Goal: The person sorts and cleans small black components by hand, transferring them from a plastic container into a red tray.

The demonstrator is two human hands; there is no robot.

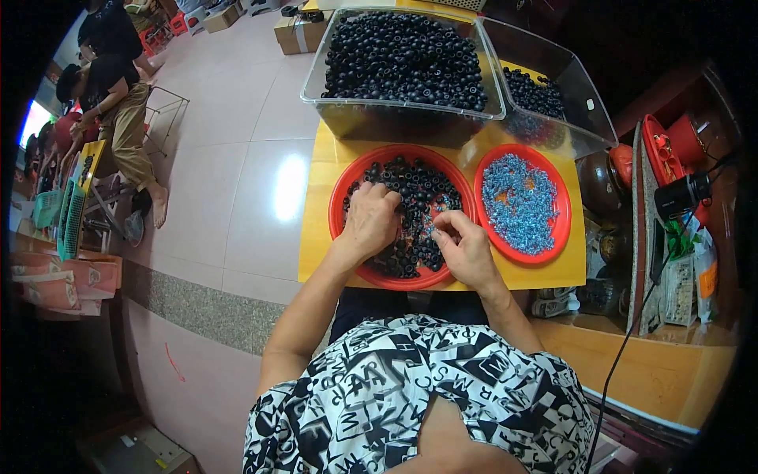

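A round red tray (342, 178) lies in front of me with many small black ring-shaped parts (418, 186) in it, and a few small bluish bits among them. My left hand (369, 215) is over the tray's left half, its fingers curled down among the black parts; their tips are hidden. At the tray's right side, my right hand (466, 249) has thumb and forefinger brought together in a pinch. Whatever is between them is too small to name. Right of it, an oval red tray (562, 207) holds many small shiny blue-silver pieces (517, 207).
Both trays rest on a yellow board (316, 245). Beyond them stand a clear plastic bin (379, 118) heaped with black parts and a second clear bin (588, 134) with fewer. A black cable (632, 336) hangs at the right. Another person (118, 95) works at the far left.
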